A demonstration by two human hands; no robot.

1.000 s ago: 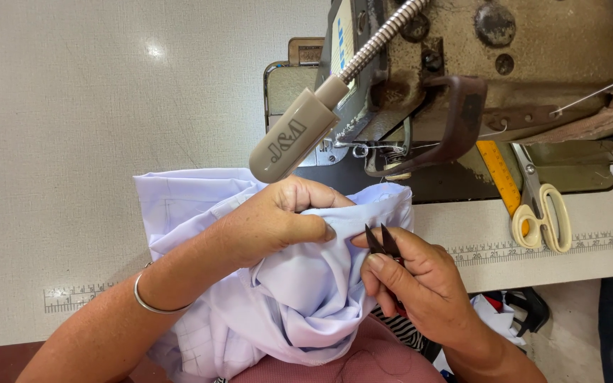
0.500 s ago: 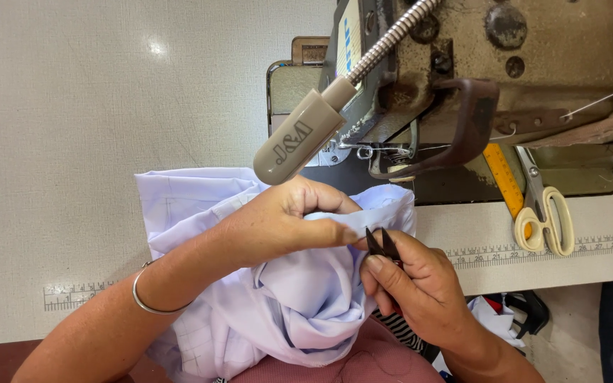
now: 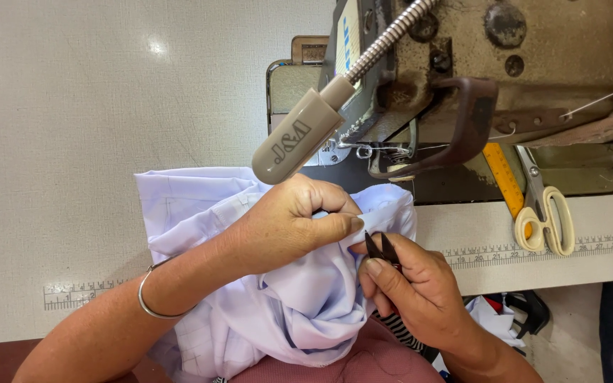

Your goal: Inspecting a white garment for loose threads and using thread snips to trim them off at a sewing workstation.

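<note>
A grey lamp head [image 3: 294,139] bearing dark lettering is hanging at 12 o'clock above the hands. The left hand [image 3: 289,223] is pinching a fold of the pale lilac fabric [image 3: 299,312] lying at centre. The right hand [image 3: 413,291], at 4 o'clock, is gripping black thread snips [image 3: 381,248] touching that fold. Open tabletop [image 3: 72,128] is stretching toward 10 o'clock; yellow-handled scissors [image 3: 544,213] are lying at 3 o'clock.
</note>
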